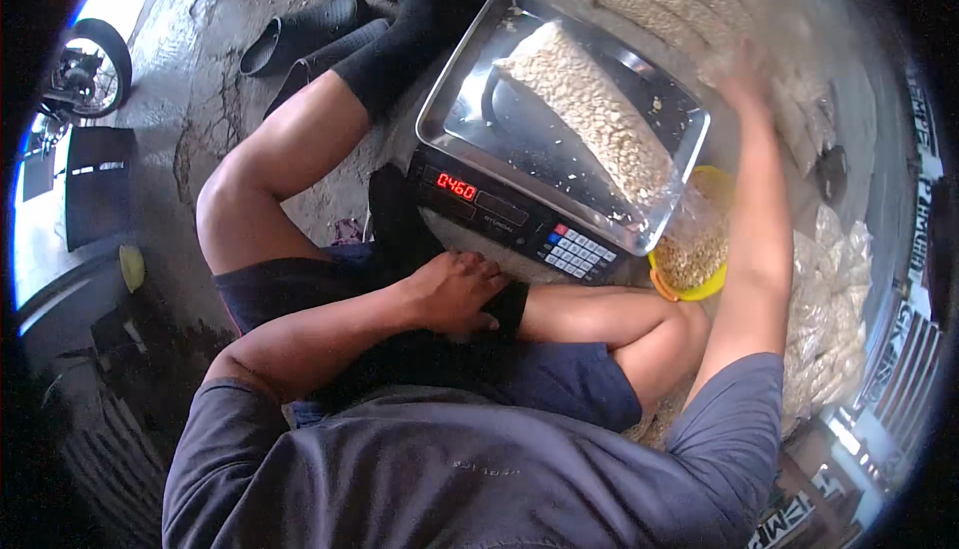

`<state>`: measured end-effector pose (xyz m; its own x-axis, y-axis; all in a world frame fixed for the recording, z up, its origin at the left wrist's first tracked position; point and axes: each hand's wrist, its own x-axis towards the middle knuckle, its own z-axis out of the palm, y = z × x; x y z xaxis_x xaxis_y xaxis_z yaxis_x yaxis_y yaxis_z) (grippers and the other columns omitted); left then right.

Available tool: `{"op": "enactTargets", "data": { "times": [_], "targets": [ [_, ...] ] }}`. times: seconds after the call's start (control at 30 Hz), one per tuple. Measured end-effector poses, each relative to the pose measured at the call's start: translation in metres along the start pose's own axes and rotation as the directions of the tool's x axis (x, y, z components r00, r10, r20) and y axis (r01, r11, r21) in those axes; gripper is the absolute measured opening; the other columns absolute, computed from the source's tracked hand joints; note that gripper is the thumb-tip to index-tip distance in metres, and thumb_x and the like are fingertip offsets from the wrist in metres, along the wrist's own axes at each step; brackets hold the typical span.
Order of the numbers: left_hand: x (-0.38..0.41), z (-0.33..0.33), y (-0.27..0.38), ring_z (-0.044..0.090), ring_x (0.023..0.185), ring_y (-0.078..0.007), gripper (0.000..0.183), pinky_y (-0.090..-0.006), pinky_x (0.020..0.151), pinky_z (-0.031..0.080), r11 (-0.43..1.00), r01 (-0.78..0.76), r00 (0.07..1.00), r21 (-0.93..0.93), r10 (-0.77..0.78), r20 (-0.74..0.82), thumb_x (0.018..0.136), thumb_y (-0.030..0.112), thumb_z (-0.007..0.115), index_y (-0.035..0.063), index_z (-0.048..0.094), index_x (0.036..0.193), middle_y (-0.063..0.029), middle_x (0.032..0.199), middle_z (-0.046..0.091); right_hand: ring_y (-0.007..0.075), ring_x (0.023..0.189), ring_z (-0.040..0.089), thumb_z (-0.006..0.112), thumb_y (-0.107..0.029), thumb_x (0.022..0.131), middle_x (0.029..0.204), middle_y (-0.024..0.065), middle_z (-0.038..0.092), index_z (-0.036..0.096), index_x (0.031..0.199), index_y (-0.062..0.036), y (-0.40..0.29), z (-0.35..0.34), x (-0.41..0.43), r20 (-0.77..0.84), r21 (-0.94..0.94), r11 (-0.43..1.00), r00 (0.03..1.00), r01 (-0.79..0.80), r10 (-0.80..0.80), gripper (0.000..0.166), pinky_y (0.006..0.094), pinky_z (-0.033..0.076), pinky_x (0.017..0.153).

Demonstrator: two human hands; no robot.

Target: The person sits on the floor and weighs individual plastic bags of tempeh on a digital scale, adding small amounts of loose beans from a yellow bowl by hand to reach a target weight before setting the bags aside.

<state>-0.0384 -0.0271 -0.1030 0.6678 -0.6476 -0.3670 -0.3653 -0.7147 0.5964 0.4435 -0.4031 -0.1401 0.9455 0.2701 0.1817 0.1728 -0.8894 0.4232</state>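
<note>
A clear plastic bag of pale split beans or grains (588, 111) lies diagonally in the steel tray (464, 99) of a digital scale (517, 212). The scale's display glows with red digits, and loose pale bits are scattered in the tray. My left hand (457, 292) rests by the black sock (515, 309) on my folded leg, thumb apart from the fingers, with nothing seen in it. Stretched out beyond the tray's right side, my right hand (743, 81) is blurred over filled bags (674, 2); whether it grips one is unclear.
A yellow tub (700, 287) with loose grains and clear plastic stands right of the scale, against my knee. More filled bags (824, 324) are piled along the right. Black clogs (307, 32) sit on the concrete floor at upper left, and a motorcycle wheel (101, 69) shows beyond.
</note>
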Motion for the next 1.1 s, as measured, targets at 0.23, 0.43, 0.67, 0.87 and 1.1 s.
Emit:
{"op": "enactTargets", "data": {
  "times": [0.23, 0.43, 0.67, 0.87, 1.1],
  "targets": [
    [0.003, -0.022, 0.013, 0.06, 0.122, -0.0396, 0.076, -0.05, 0.103, 0.05, 0.999, 0.042, 0.996, 0.002, -0.042, 0.072, 0.087, 0.051, 0.071, 0.0028, 0.053, 0.143, -0.0223, 0.136, 0.06, 0.0437, 0.132, 0.051, 0.074, -0.022, 0.089, 0.142, 0.0204, 0.056, 0.063, 0.133, -0.014, 0.034, 0.022, 0.017, -0.083, 0.199, 0.937, 0.958, 0.286, -0.275, 0.046, 0.0519, 0.046, 0.105],
    [0.007, -0.014, 0.002, 0.061, 0.121, -0.0369, 0.072, -0.048, 0.101, 0.051, 0.996, -0.036, 0.999, 0.076, 0.039, -0.031, 0.085, 0.048, 0.074, 0.002, 0.058, 0.138, -0.0202, 0.13, 0.063, 0.0449, 0.109, 0.063, 0.061, -0.02, 0.094, 0.116, 0.0223, 0.066, 0.066, 0.108, -0.0057, 0.035, 0.032, 0.002, -0.074, 0.286, 0.943, 0.985, 0.172, -0.157, 0.02, 0.0537, 0.052, 0.092],
    [0.005, -0.003, -0.001, 0.059, 0.124, -0.0407, 0.071, -0.0504, 0.104, 0.049, 0.999, -0.009, 1.0, -0.053, 0.008, -0.016, 0.088, 0.052, 0.071, 0.0044, 0.058, 0.138, -0.0205, 0.133, 0.062, 0.0252, 0.082, 0.072, 0.054, -0.016, 0.105, 0.098, 0.0184, 0.069, 0.058, 0.103, 0.0076, 0.063, -0.09, -0.068, 0.186, 0.976, -0.06, 0.665, -0.207, 0.723, 0.024, 0.037, 0.061, 0.05],
    [0.006, -0.012, 0.0, 0.057, 0.128, -0.0405, 0.072, -0.0503, 0.108, 0.047, 1.0, -0.004, 1.0, -0.01, 0.005, 0.022, 0.087, 0.058, 0.07, 0.0057, 0.06, 0.135, -0.0201, 0.136, 0.06, 0.0266, 0.085, 0.067, 0.052, -0.009, 0.102, 0.12, 0.0213, 0.058, 0.046, 0.123, 0.0098, 0.146, -0.143, -0.086, 0.044, 0.998, -0.065, 0.519, 0.022, 0.854, 0.029, 0.0397, 0.064, 0.066],
    [0.015, -0.009, -0.001, 0.058, 0.127, -0.0399, 0.064, -0.0509, 0.107, 0.047, 0.999, 0.005, 0.999, -0.038, -0.007, -0.048, 0.089, 0.055, 0.07, 0.0071, 0.064, 0.131, -0.0195, 0.135, 0.063, 0.0316, 0.074, 0.075, 0.054, -0.022, 0.103, 0.093, 0.0236, 0.073, 0.061, 0.106, 0.0033, 0.112, -0.082, -0.058, 0.147, 0.938, 0.083, 0.601, -0.338, 0.786, 0.026, 0.0443, 0.056, 0.07]
  ]
}}
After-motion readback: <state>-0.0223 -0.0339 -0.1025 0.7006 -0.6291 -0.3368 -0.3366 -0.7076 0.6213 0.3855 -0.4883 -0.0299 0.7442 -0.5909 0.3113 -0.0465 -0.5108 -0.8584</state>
